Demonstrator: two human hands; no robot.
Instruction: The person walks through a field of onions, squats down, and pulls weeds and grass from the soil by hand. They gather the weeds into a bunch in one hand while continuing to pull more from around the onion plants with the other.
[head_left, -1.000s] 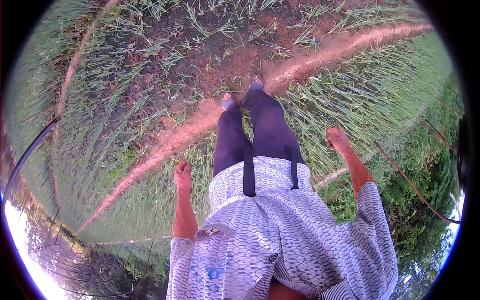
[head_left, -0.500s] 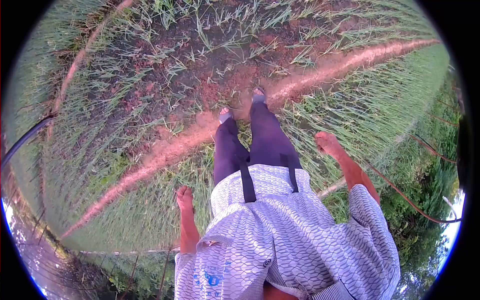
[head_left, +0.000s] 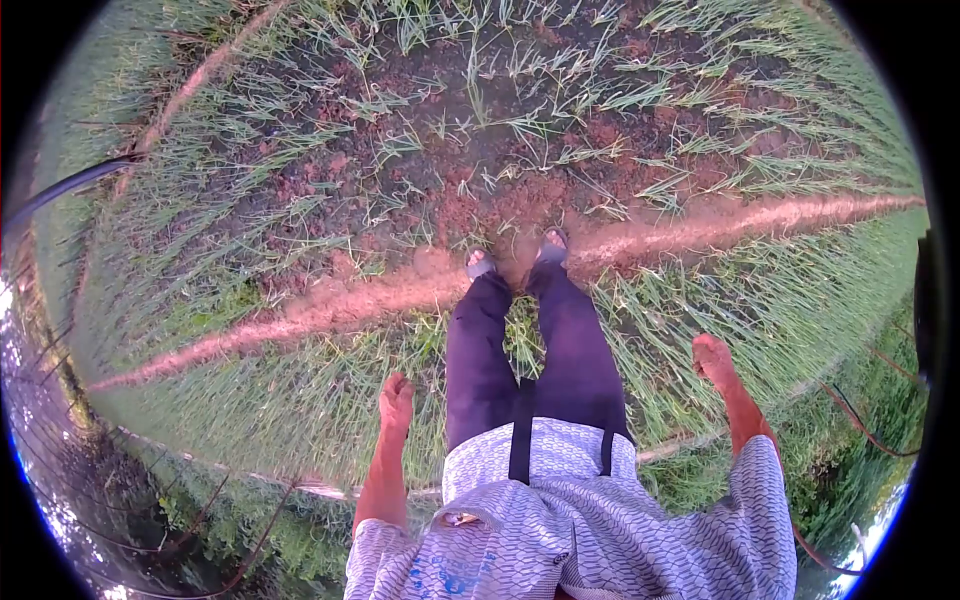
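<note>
My left hand (head_left: 396, 392) hangs beside my left thigh above the grass, its fingers curled in and nothing seen in them. Farther out on the other side, my right hand (head_left: 712, 358) is held away from my leg over green blades, closed like a loose fist with no object showing. Both feet, in grey sandals (head_left: 481, 265), stand at a bare reddish soil ridge (head_left: 390, 290). Beyond the ridge, dark wet ground (head_left: 470, 120) carries flattened, scattered green plants (head_left: 480, 95). I wear dark trousers (head_left: 580, 350) and a patterned light shirt (head_left: 640, 530).
Dense grassy crop (head_left: 800, 270) grows on the near side of the ridge. A second narrow ridge (head_left: 200, 75) runs at the upper left. Trees and bushes (head_left: 240, 540) stand along the lower edge. A dark cable or strap (head_left: 75, 185) crosses the left side.
The view has turned and tilted, so the ridge lies more level and my feet sit lower in view. My right hand appears farther out to the right; both hands stay closed.
</note>
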